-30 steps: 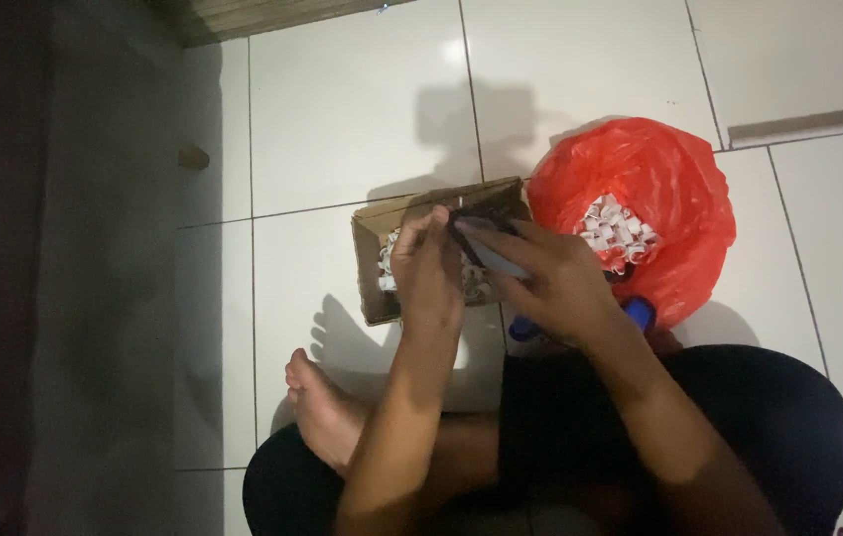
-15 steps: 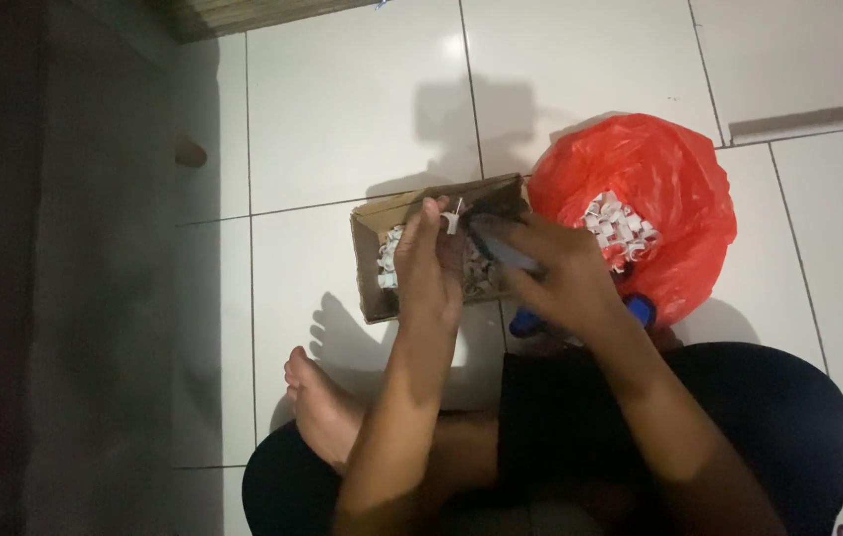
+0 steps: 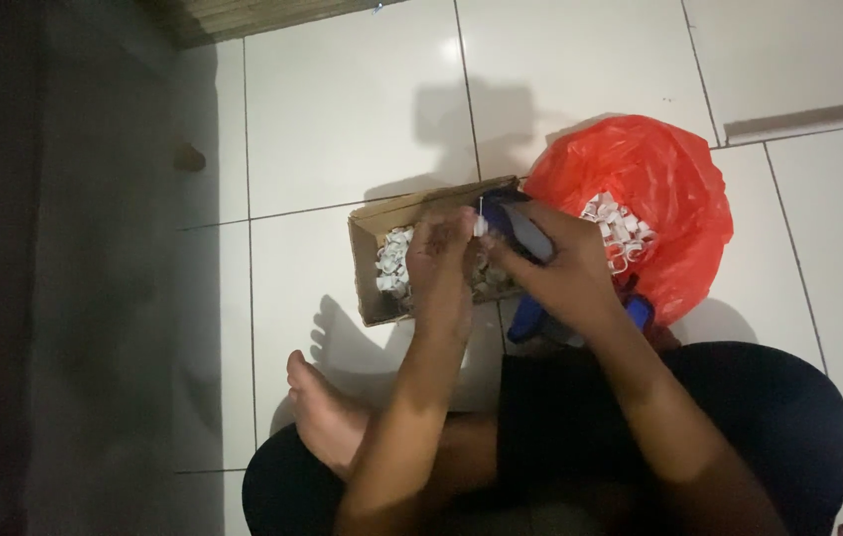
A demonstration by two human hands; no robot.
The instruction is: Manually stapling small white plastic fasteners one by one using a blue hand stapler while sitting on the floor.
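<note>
Two hands: meeting above the cardboard box (image 3: 382, 220), which is sitting open on the white tiled floor (image 3: 342, 109) in front of a person seated cross-legged.
Left hand (image 3: 441, 266): hovering over the middle of the box, fingertips pinching a small white piece (image 3: 481, 224) at the box's far edge.
Right hand (image 3: 560, 273): working just to the right of the box, fingers curling around a dark blue tool (image 3: 525, 233) whose tip is touching the white piece.
Box contents: small white plastic parts (image 3: 393, 263) are filling the box's left end; the rest is hidden under the hands.
Red plastic bag (image 3: 659, 189): lying open right beside the box, on its right, holding more white parts (image 3: 620, 230).
Bare foot (image 3: 327, 417): resting on the tiles nearer the person than the box, below its left end.
Small brown object (image 3: 189, 157): lying well left of the box, too dim to identify.
</note>
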